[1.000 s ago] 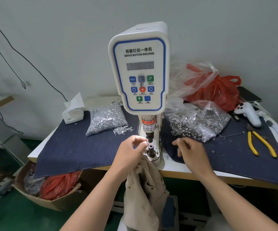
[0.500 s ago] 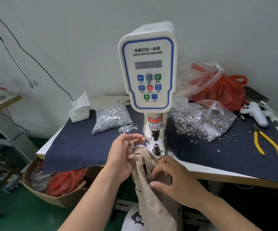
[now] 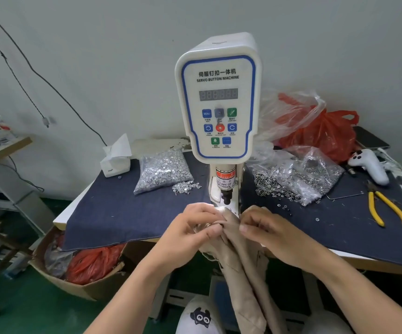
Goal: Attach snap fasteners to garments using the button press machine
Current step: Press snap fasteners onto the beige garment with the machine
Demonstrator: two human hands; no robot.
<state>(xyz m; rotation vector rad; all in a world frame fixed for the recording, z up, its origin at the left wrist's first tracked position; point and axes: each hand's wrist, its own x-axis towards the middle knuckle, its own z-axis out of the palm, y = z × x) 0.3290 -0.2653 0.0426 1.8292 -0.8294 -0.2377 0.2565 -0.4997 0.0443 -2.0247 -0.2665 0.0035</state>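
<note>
Two bare hands held a beige garment (image 3: 238, 256) at the foot of one white button press machine (image 3: 218, 97). The left hand (image 3: 195, 231) pinched the fabric's top fold at 9 o'clock of the die; the right hand (image 3: 265, 227) pinched it at 3 o'clock. The lower die was hidden under cloth. To do this well, the fabric probably needed smoothing flat and centring beneath the punch (image 3: 226, 197), fingertips kept clear. Counted: two bags of snap parts, left bag (image 3: 162, 171) and right bag (image 3: 298, 177), one pair of yellow pliers (image 3: 387, 209)
</note>
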